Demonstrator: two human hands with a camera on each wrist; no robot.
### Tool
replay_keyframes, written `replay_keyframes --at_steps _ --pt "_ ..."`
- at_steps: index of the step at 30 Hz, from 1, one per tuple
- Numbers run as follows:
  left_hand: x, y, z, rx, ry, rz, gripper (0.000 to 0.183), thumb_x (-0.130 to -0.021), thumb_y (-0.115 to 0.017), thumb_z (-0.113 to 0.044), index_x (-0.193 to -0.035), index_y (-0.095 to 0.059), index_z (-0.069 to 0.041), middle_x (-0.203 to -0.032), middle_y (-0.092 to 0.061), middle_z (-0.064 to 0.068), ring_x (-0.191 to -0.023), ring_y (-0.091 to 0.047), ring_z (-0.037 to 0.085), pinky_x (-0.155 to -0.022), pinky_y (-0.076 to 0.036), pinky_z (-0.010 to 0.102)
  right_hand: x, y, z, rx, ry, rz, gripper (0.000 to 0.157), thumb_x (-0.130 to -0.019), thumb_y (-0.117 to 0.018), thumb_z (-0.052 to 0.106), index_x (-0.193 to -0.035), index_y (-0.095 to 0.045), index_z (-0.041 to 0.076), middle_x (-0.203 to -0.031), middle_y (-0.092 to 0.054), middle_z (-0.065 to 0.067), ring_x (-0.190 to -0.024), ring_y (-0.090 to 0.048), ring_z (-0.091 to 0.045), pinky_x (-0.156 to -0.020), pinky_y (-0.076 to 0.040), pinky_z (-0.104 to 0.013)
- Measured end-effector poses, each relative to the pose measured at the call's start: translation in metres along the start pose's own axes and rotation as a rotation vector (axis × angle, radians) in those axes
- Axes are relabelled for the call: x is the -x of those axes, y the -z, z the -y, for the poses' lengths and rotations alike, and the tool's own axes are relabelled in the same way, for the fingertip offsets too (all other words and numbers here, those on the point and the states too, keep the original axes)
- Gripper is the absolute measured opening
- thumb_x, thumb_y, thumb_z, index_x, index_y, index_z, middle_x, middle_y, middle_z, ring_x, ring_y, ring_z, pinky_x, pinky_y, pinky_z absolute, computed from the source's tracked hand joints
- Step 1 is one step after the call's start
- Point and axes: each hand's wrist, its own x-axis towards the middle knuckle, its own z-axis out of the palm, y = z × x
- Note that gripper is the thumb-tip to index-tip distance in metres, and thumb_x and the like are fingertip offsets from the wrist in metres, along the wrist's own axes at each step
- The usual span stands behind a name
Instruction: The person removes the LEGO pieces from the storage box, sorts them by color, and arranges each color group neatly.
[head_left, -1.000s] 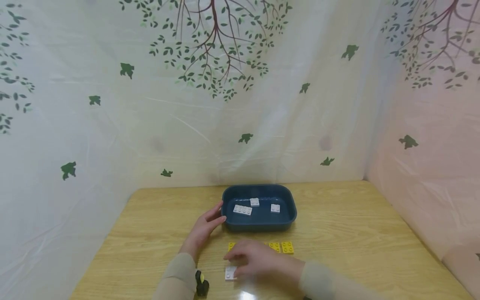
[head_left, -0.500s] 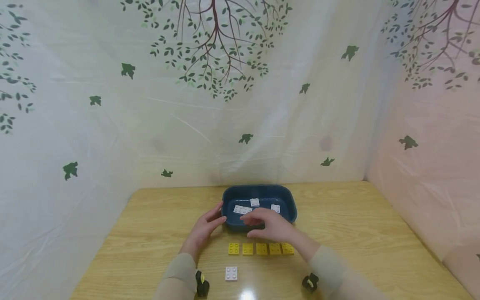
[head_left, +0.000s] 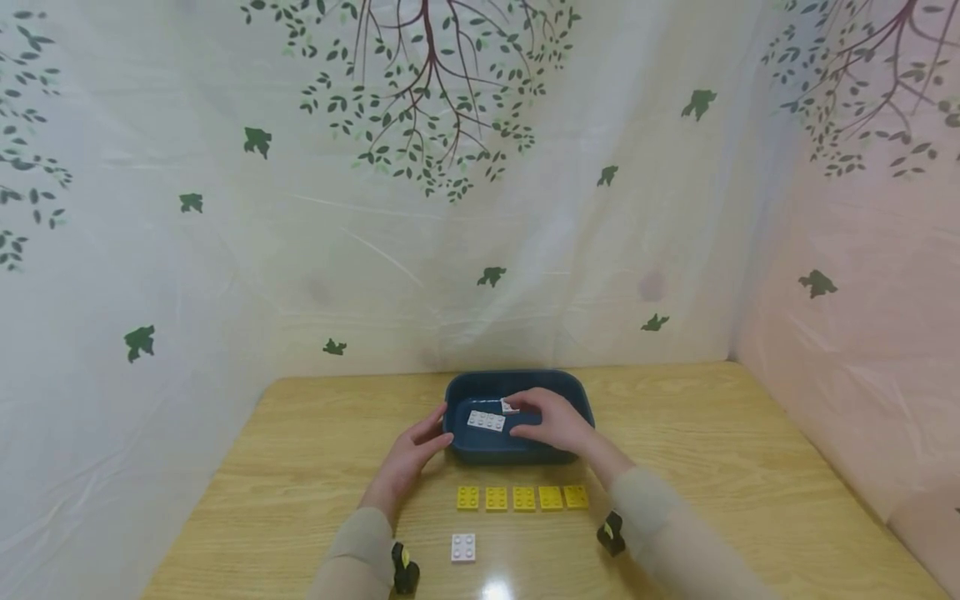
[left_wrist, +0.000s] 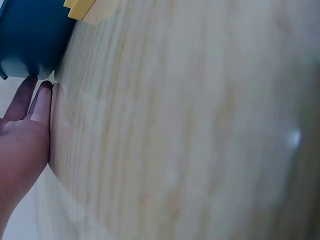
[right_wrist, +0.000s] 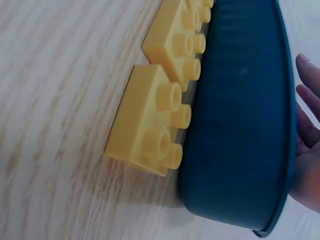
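Light-brown wooden surface (head_left: 720,467), dark-blue plastic tray (head_left: 517,456) near its far edge

Your left hand (head_left: 406,461) touches the tray's left edge, fingers straight; your right hand (head_left: 557,420) reaches over its near right corner, thumb and fingers parted. Inside lie a long white plastic brick (head_left: 487,421) and, at your right fingertips, a small white plastic brick (head_left: 507,408).

No text, label, brand, number or sign can be read in any view. Toward the bottom of the head view, a small yellow patch (head_left: 406,556) on a compact black object (head_left: 407,577) is too tiny to tell whether it bears lettering.
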Motion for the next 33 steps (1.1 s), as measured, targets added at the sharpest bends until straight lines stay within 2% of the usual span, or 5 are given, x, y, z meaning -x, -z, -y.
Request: replay_keyframes --at_steps 6,13,24,27,33 --pt "0.002 0.003 0.002 -0.019 -0.007 0.015 0.059 -0.096 -0.066 -0.028 -0.151 -0.044 -0.027 -0.154 -0.042 0.008 -0.141 -0.036 0.032 -0.113 -0.025 0.059 -0.007 -0.009 -0.007 0.027 -0.051 -0.030 0.047 -0.082 -0.082 0.015 -0.125 -0.067 0.008 -0.120 -0.066 -0.009 -0.110 -0.060 -0.028 -0.100 -0.046 -0.048" --pt "0.005 0.005 0.003 -0.008 -0.010 0.037 0.058 -0.097 -0.065 -0.026 -0.151 -0.043 -0.026 -0.154 -0.041 0.007 -0.142 -0.036 0.032 -0.114 -0.025 0.058 -0.013 -0.014 -0.010 0.037 -0.105 -0.022 0.050 -0.082 -0.082 0.015 -0.128 -0.065 0.007 -0.127 -0.063 -0.013 -0.118 -0.056 -0.031 -0.104 -0.042 -0.049" --pt "0.010 0.008 0.003 0.006 -0.022 0.068 0.058 -0.096 -0.066 -0.027 -0.150 -0.045 -0.028 -0.153 -0.043 0.007 -0.141 -0.037 0.031 -0.114 -0.025 0.057 -0.011 -0.022 -0.016 0.068 -0.142 -0.021 0.053 -0.082 -0.082 0.017 -0.129 -0.063 0.002 -0.128 -0.062 -0.017 -0.119 -0.056 -0.036 -0.104 -0.041 -0.050" --pt "0.012 0.009 0.003 0.008 -0.017 0.078 0.058 -0.096 -0.066 -0.028 -0.150 -0.045 -0.030 -0.154 -0.042 0.005 -0.142 -0.036 0.030 -0.114 -0.025 0.057 -0.010 -0.023 -0.015 0.068 -0.182 -0.018 0.054 -0.082 -0.082 0.018 -0.130 -0.062 0.003 -0.130 -0.061 -0.017 -0.121 -0.055 -0.036 -0.105 -0.040 -0.051" --pt "0.012 0.010 0.003 0.007 -0.021 0.098 0.058 -0.097 -0.065 -0.029 -0.151 -0.043 -0.030 -0.154 -0.041 0.007 -0.142 -0.034 0.031 -0.114 -0.024 0.058 -0.008 -0.023 -0.012 0.010 -0.313 0.041 0.059 -0.083 -0.081 0.019 -0.136 -0.059 0.006 -0.137 -0.057 -0.016 -0.129 -0.049 -0.035 -0.110 -0.035 -0.051"
